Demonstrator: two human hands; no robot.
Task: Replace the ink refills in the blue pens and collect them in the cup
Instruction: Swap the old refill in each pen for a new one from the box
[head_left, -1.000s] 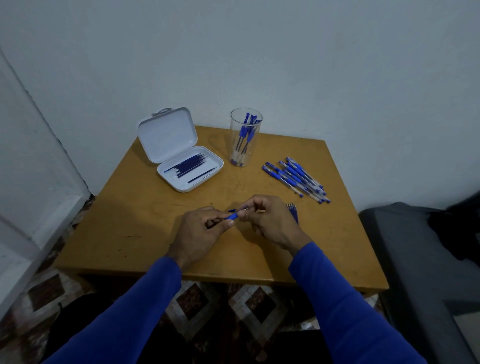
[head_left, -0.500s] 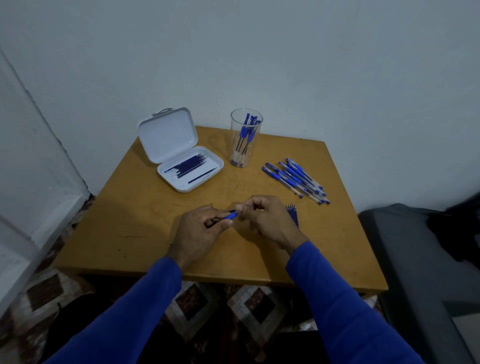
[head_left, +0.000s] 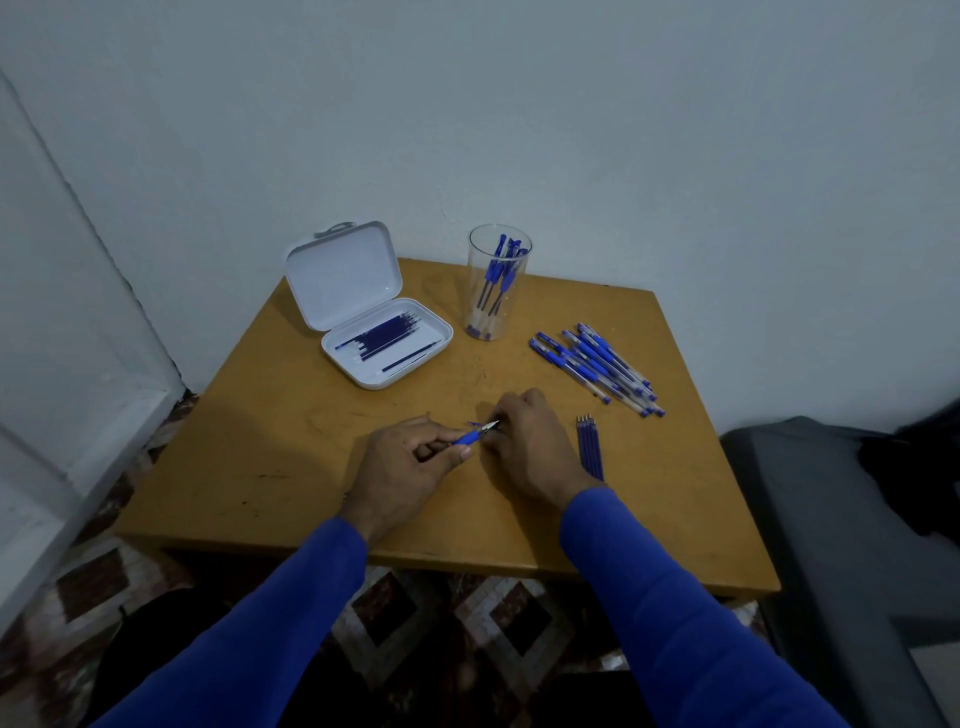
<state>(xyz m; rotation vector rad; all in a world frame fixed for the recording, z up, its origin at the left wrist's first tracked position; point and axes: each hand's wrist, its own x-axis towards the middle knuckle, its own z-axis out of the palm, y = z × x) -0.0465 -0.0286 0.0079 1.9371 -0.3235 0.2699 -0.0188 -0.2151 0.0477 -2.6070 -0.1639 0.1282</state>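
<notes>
My left hand (head_left: 402, 467) grips a blue pen (head_left: 467, 438) by its barrel over the middle of the wooden table (head_left: 291, 441). My right hand (head_left: 524, 447) pinches the pen's metal tip end; its fingers hide what lies beyond. A clear cup (head_left: 496, 283) at the back holds several blue pens. A row of blue pens (head_left: 595, 366) lies to the right of the cup. An open white case (head_left: 371, 322) at the back left holds dark blue refills (head_left: 387, 335). A few loose refills (head_left: 589, 449) lie just right of my right hand.
The table stands in a corner against a white wall. A grey seat (head_left: 841, 519) is close on the right with a dark item on it. A white frame (head_left: 78, 415) stands on the left. Patterned floor tiles (head_left: 467, 613) show below the table's front edge.
Both hands stay together on the pen at the table's middle. My right hand's fingers have shifted onto the tip end, and the metal tip now shows between the hands.
</notes>
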